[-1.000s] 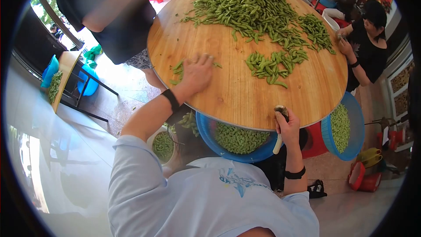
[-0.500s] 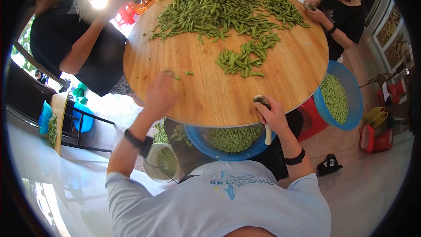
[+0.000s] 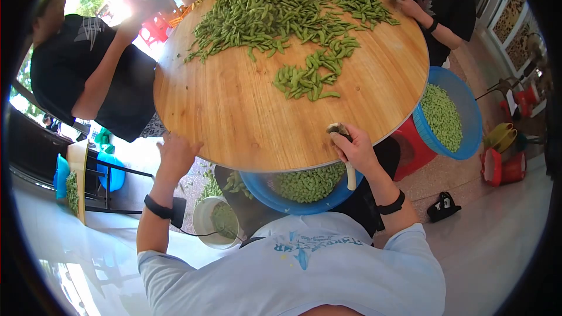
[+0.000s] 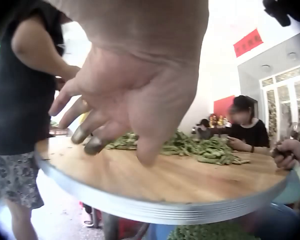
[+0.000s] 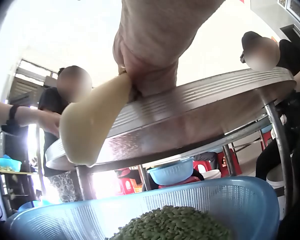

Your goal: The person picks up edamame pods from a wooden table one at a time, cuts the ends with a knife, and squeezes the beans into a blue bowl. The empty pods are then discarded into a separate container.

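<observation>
My left hand [image 3: 178,155] is at the near left rim of the round wooden table [image 3: 246,126], fingers spread and nothing in them. Up close in the left wrist view, its fingertips [image 4: 93,145] look dark. At the near right edge, my right hand [image 3: 360,149] grips a tool with a cream handle [image 3: 351,177], which points down past the rim; a dark piece [image 3: 339,131] shows by the thumb. The handle [image 5: 92,120] looks broad and flared in the right wrist view. A big heap of green bean pods [image 3: 257,17] and a smaller cluster [image 3: 307,76] lie on the tabletop.
Below the near edge sits a blue basket [image 3: 253,186] of shelled beans [image 3: 310,184]; another blue basket [image 3: 470,126] of beans stands right. A pale bucket [image 3: 202,228] is on the floor at left. Several people stand or sit around the table.
My left hand has drawn back from the tabletop to its near left rim, and the few pods beside it are gone from there. My right hand keeps its grip; the head view has shifted.
</observation>
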Available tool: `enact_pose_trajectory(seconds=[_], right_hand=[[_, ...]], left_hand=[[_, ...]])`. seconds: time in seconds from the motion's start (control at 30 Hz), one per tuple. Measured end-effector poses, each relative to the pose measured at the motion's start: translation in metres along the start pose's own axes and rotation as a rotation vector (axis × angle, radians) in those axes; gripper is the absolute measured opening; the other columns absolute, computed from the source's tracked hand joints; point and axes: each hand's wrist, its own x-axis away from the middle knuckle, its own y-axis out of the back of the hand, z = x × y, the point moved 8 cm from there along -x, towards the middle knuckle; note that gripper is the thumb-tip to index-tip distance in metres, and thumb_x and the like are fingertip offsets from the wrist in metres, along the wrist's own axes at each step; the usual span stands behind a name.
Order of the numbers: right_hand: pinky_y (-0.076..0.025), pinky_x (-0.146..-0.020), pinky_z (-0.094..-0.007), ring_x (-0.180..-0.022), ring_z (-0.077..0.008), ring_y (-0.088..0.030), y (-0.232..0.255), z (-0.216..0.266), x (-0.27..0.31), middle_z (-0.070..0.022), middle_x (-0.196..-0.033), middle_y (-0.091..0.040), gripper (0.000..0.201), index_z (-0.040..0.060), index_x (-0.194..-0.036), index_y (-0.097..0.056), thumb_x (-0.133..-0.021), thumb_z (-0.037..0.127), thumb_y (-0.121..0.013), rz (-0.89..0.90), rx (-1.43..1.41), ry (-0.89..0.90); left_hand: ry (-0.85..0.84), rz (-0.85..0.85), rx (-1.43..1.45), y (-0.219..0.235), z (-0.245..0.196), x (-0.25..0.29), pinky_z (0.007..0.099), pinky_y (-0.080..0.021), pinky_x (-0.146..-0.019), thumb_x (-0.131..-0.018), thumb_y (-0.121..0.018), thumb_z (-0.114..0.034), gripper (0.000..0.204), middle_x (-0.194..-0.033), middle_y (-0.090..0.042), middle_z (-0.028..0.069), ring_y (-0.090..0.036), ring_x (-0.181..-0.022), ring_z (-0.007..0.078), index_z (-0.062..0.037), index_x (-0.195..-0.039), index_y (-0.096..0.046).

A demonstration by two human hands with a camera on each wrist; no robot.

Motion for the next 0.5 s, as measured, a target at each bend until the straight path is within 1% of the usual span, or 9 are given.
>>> enact_pose_trajectory(seconds=[0.07,0.13,0.17,0.2,0.27,0.37,0.43,0.47,0.5], right_hand=[[-0.032,-0.040,-0.0208,-0.043,-0.0040,-0.042,0.001,-0.002,0.000,0.0024,-0.058,-0.047,0.009,0.0011,-0.094,-0.056,-0.091,0.009,-0.054,0.004,-0.060,-0.027],[-0.032,-0.041,-0.0195,-0.044,-0.0043,-0.041,-0.001,-0.004,0.000,0.0012,-0.061,-0.050,0.013,-0.0003,-0.099,-0.057,-0.093,0.010,-0.053,0.023,-0.044,0.012],[-0.032,-0.041,-0.0195,-0.044,-0.0043,-0.041,0.001,-0.003,0.001,0.0012,-0.061,-0.050,0.013,-0.0003,-0.099,-0.057,-0.093,0.010,-0.053,0.014,-0.036,0.015],[-0.032,-0.041,-0.0194,-0.044,-0.0042,-0.041,0.001,-0.003,0.001,0.0011,-0.061,-0.050,0.013,-0.0003,-0.100,-0.057,-0.093,0.009,-0.053,0.018,-0.025,0.019],[-0.032,-0.041,-0.0193,-0.044,-0.0041,-0.041,0.000,-0.005,0.001,0.0010,-0.062,-0.050,0.014,-0.0004,-0.101,-0.057,-0.093,0.009,-0.052,0.019,-0.001,0.022],[-0.034,-0.042,-0.0202,-0.043,-0.0040,-0.043,0.002,-0.007,0.002,0.0033,-0.058,-0.047,0.012,0.0010,-0.100,-0.057,-0.091,0.007,-0.053,-0.011,0.000,0.011],[-0.034,-0.042,-0.0203,-0.043,-0.0040,-0.043,0.004,-0.005,0.004,0.0033,-0.058,-0.047,0.012,0.0010,-0.101,-0.056,-0.091,0.007,-0.053,-0.013,0.022,0.021],[-0.034,-0.041,-0.0204,-0.043,-0.0041,-0.043,0.005,-0.004,0.004,0.0033,-0.058,-0.047,0.012,0.0010,-0.101,-0.056,-0.091,0.007,-0.053,-0.011,0.026,0.026],[-0.034,-0.041,-0.0204,-0.044,-0.0041,-0.043,0.005,-0.002,0.004,0.0031,-0.058,-0.048,0.012,0.0009,-0.100,-0.056,-0.090,0.006,-0.052,-0.007,0.008,0.023]], left_hand=[[-0.343,-0.412,0.152,0.031,-0.048,-0.008,0.0508,-0.039,-0.093,-0.086,-0.061,-0.030,0.042,-0.117,-0.056,0.0200,-0.051,-0.110,0.0400,-0.0012,-0.116,-0.057],[-0.684,-0.269,0.518,0.049,-0.118,-0.025,0.0438,-0.040,-0.094,-0.086,-0.061,-0.026,0.040,-0.114,-0.056,0.0194,-0.051,-0.109,0.0369,-0.0029,-0.118,-0.055],[-0.808,-0.235,0.531,0.064,-0.160,-0.026,0.0420,-0.041,-0.093,-0.086,-0.060,-0.024,0.042,-0.114,-0.056,0.0184,-0.050,-0.109,0.0357,-0.0032,-0.122,-0.052],[-0.928,-0.335,0.521,0.073,-0.196,-0.030,0.0423,-0.042,-0.092,-0.086,-0.059,-0.021,0.040,-0.112,-0.057,0.0175,-0.051,-0.109,0.0355,-0.0039,-0.121,-0.052],[-1.095,-0.435,0.486,0.094,-0.266,-0.040,0.0423,-0.042,-0.092,-0.085,-0.058,-0.021,0.038,-0.109,-0.057,0.0170,-0.051,-0.107,0.0354,-0.0040,-0.119,-0.054],[-1.078,-0.448,0.434,0.096,-0.348,-0.089,0.0423,-0.042,-0.092,-0.084,-0.059,-0.020,0.034,-0.109,-0.056,0.0171,-0.051,-0.106,0.0349,-0.0034,-0.114,-0.055],[-0.844,-0.493,0.631,0.091,-0.369,-0.130,0.0445,-0.043,-0.086,-0.082,-0.059,-0.015,0.018,-0.101,-0.059,0.0138,-0.053,-0.101,0.0339,-0.0044,-0.096,-0.061],[-0.839,-0.504,0.644,0.091,-0.376,-0.132,0.0445,-0.043,-0.086,-0.082,-0.059,-0.015,0.018,-0.101,-0.059,0.0138,-0.053,-0.101,0.0339,-0.0044,-0.096,-0.061],[-0.759,-0.571,0.572,0.090,-0.377,-0.137,0.0440,-0.043,-0.085,-0.082,-0.058,-0.015,0.016,-0.100,-0.059,0.0138,-0.054,-0.100,0.0342,-0.0044,-0.093,-0.062]])
